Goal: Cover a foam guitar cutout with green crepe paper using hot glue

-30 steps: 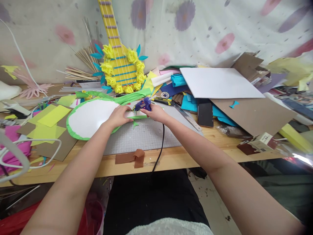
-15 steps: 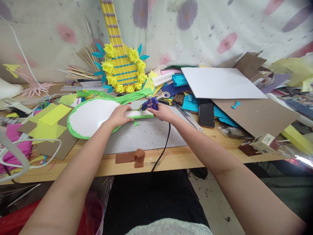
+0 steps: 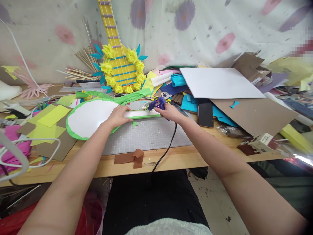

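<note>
A white guitar-shaped board [image 3: 91,117] with green crepe paper round its edge lies on the grey cutting mat [image 3: 149,138]. My left hand [image 3: 119,116] grips it where the rounded body meets the narrow neck [image 3: 139,113], thumb on the near edge and fingers across. In my right hand [image 3: 171,112] is a blue hot glue gun [image 3: 157,103], its nozzle pointing left, just over the neck. Its black cord [image 3: 168,148] hangs down over the table's front edge. A loose green strip [image 3: 134,94] runs behind the neck, and a green scrap [image 3: 135,123] lies in front.
Behind stands a yellow paper guitar [image 3: 122,70] with yellow flowers. To the right are a white board [image 3: 220,82], a phone [image 3: 205,112] and brown cardboard [image 3: 254,114]. Yellow paper [image 3: 53,115] and a white cable [image 3: 57,148] lie left; brown paper strips [image 3: 129,158] sit at the front.
My right hand has moved the glue gun to the right along the neck, and the cord has shifted with it. My left hand keeps its place on the board.
</note>
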The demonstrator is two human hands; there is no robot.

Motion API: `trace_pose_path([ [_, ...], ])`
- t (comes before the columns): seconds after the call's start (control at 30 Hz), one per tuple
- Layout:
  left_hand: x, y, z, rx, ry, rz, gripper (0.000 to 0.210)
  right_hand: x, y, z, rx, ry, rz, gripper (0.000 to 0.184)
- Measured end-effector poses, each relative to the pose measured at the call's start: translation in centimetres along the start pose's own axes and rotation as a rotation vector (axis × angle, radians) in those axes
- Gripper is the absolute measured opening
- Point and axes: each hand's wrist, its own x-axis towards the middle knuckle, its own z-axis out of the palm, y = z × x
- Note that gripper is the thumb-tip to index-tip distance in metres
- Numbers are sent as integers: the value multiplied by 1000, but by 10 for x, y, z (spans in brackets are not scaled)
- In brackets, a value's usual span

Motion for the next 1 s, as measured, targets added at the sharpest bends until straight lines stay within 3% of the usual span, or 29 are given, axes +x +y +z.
trace_pose_path([
  [1.0,0,-1,2,-6,3,3,47,-4,55,-30,-3,70,167,36],
])
